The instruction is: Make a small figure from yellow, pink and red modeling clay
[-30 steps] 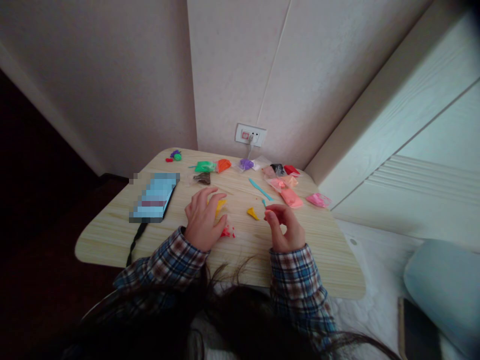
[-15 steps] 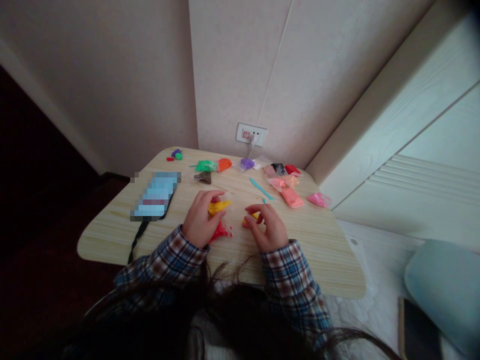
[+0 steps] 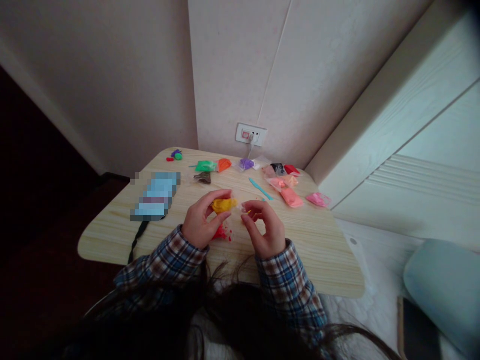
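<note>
My left hand point(image 3: 200, 220) is closed on a small clear plastic bag of yellow clay point(image 3: 224, 205), gripping it between thumb and fingers above the table. Facing it, my right hand point(image 3: 267, 227) is curled with thumb and forefinger close together at the clear end of the bag. A bit of yellow clay shows between the right fingers, mostly hidden by them. Below the left thumb lies some red clay point(image 3: 224, 232) with small crumbs, partly covered by the hand.
Bags of green clay point(image 3: 206, 166), orange clay point(image 3: 224, 164), brown clay point(image 3: 203, 178), purple clay point(image 3: 246, 164) and pink clay point(image 3: 319, 199) line the wooden table point(image 3: 318, 260). A blue plastic tool point(image 3: 260, 188) lies beyond my hands. A phone point(image 3: 155, 197) rests at left.
My left hand has turned the yellow clay bag so more of it shows. My right hand has moved slightly left, its fingertips now at the bag's end.
</note>
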Available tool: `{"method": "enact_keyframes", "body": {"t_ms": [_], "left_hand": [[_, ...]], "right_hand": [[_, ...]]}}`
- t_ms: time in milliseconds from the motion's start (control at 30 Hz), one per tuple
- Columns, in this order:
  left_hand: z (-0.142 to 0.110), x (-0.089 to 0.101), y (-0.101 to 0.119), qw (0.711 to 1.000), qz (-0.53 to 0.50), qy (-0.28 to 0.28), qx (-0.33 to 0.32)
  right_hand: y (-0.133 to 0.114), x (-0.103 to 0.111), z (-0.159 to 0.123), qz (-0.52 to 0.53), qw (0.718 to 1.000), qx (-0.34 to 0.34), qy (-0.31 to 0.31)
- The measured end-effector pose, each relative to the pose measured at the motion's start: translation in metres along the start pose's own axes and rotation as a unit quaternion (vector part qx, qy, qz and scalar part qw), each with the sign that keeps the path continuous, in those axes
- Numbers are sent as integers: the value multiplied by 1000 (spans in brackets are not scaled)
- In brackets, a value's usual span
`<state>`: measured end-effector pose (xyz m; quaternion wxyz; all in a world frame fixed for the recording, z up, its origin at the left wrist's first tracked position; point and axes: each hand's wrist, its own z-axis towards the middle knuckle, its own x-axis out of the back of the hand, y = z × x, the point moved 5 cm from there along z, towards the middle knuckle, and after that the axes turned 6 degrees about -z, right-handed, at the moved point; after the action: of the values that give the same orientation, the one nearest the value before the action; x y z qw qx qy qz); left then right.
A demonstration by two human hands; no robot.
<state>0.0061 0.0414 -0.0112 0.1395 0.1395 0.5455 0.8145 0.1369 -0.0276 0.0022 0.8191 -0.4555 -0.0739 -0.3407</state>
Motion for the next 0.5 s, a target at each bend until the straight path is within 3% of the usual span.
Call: {"method": "enact_keyframes", "body": {"t_ms": [133, 200, 267, 367, 500], "left_hand": [[0, 4, -1, 999, 19, 26, -36], [0, 7, 0, 998, 27, 37, -54], [0, 9, 2, 996, 30, 43, -70], [0, 10, 7, 994, 33, 51, -88], [-1, 9, 11, 994, 0, 51, -100]], "right_hand": [[4, 11, 0, -58, 997, 38, 32], [20, 22, -3, -143, 988, 2, 63], [42, 30, -8, -251, 963, -70, 61], [70, 36, -16, -390, 904, -171, 5], [81, 37, -22, -455, 851, -258, -49]]}}
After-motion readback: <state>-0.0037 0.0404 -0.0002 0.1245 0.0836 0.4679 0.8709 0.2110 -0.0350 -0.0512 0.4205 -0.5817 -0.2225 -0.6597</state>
